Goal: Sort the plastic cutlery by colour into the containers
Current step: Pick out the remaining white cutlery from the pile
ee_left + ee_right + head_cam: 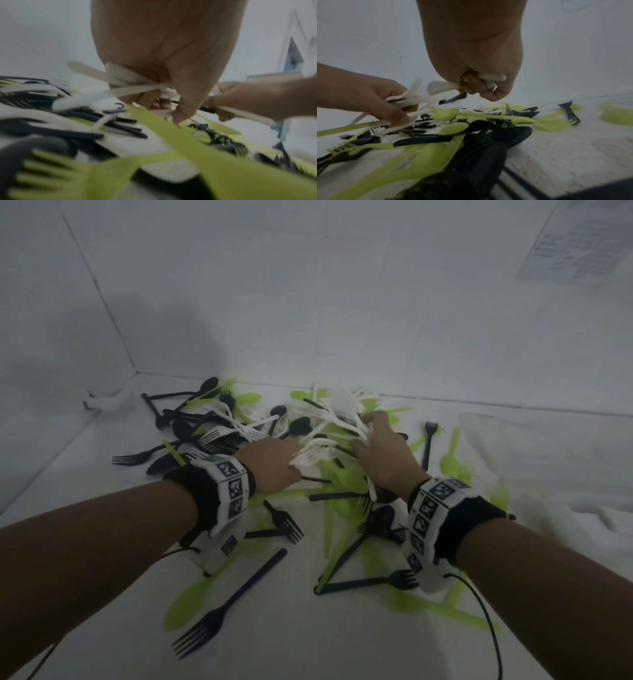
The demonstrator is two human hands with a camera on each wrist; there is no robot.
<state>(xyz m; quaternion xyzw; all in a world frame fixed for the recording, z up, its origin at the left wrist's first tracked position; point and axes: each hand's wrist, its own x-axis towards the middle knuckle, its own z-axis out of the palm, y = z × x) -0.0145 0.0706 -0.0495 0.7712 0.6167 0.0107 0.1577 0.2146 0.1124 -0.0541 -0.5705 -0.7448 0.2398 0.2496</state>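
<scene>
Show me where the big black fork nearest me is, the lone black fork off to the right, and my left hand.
big black fork (pixel 219 616), head view, on its neck.
lone black fork (pixel 428 441), head view, on its handle.
left hand (pixel 274 465), head view, on its back.

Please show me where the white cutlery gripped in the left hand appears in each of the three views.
Head: the white cutlery fans out at centre from the left hand.
Left wrist: handles cross just below the palm, centre.
Right wrist: blurred white forks at left, in the incoming hand.
Shared landmark: the right hand, also gripping white pieces, just beside it.
</scene>
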